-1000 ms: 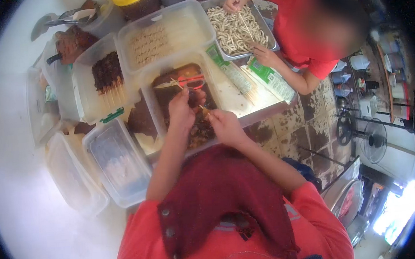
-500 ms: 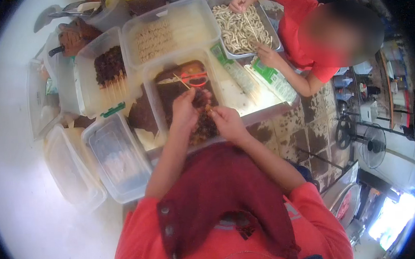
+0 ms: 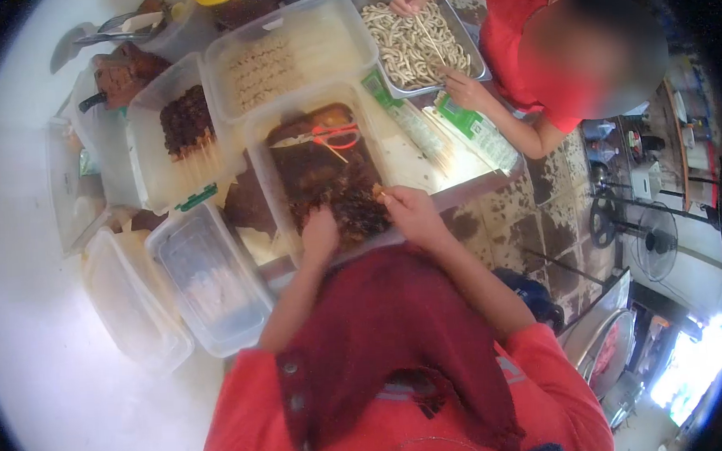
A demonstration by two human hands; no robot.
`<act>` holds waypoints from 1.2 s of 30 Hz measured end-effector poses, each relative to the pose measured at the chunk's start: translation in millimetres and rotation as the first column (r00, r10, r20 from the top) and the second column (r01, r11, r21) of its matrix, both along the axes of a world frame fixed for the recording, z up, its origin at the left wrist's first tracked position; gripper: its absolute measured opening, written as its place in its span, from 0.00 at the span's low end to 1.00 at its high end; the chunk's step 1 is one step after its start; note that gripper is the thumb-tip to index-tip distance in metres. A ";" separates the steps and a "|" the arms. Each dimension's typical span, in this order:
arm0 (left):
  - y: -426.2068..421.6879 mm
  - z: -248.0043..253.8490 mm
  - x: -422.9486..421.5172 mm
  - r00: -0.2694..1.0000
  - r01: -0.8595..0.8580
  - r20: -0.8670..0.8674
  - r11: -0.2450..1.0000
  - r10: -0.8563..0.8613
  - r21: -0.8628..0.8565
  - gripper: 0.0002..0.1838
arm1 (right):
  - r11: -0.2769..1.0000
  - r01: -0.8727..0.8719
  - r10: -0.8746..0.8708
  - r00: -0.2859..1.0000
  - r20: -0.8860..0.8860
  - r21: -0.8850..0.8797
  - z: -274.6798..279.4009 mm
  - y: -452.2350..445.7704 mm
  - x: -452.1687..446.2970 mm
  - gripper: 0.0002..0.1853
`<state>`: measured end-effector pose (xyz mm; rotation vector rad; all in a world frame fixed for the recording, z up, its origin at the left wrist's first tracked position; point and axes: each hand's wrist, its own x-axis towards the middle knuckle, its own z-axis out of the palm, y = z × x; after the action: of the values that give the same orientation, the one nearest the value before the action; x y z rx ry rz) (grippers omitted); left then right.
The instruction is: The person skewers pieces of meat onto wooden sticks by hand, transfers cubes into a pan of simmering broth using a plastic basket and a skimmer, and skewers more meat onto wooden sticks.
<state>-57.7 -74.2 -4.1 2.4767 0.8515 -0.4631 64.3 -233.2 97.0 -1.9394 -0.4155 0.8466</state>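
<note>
A clear plastic container [image 3: 275, 202] in front of me holds dark, glistening pieces of food [image 3: 352, 214] in brown liquid. My left hand [image 3: 320, 234] reaches down into these pieces at the near left side, its fingertips hidden among them. Over the right rim, my right hand [image 3: 412, 216] pinches a small orange-brown piece [image 3: 378, 192] between thumb and fingers. Red-handled scissors [image 3: 337, 133] lie farther back in the container, with a thin wooden stick [image 3: 331, 149] beside them.
Another tub [image 3: 146, 156] holds dark skewers [image 3: 190, 132]; a wide one [image 3: 333, 37] holds pale skewered pieces. Two plastic containers [image 3: 216, 292] stand at left. Across the table, a co-worker's hands [image 3: 464, 88] work with a stick over a metal tray [image 3: 475, 57] of pale curled pieces. Green-white stick packets [image 3: 475, 132] lie nearby.
My left hand has moved down toward me into the dark pieces. My right hand has shifted slightly right, away from the left. The stick and scissors are now less covered.
</note>
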 end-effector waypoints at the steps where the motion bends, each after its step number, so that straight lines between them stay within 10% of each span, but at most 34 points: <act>1: 1.4 -3.2 -2.6 1.000 0.015 0.001 0.999 -0.015 -0.040 0.16 | 1.000 -0.007 0.007 1.000 0.008 0.003 3.5 -0.5 -0.2 0.13; 9: 30.9 27.1 7.7 0.975 -0.159 0.066 0.877 0.211 -0.453 0.10 | 1.000 -0.006 0.007 0.999 -0.035 0.018 9.8 -7.9 -1.8 0.13; 13: 43.9 1.0 9.0 0.753 -0.311 -0.008 0.345 0.658 -0.885 0.11 | 0.997 0.021 -0.019 0.999 -0.028 0.077 -1.5 -11.8 -2.5 0.14; 18: 46.7 10.5 24.5 0.645 -0.120 -0.249 -0.226 0.723 -0.967 0.12 | 0.999 0.018 -0.016 1.000 -0.027 0.042 1.2 -18.2 -1.6 0.14; 36: 47.0 23.6 50.9 0.424 -0.139 -0.229 -0.187 0.876 -0.973 0.11 | 0.969 -0.202 0.217 0.972 0.095 -0.141 31.2 -44.9 -16.1 0.13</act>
<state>-6.8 -27.2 19.5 0.5696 0.8484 0.1742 48.2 -278.1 128.3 -2.0955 -0.6549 0.9241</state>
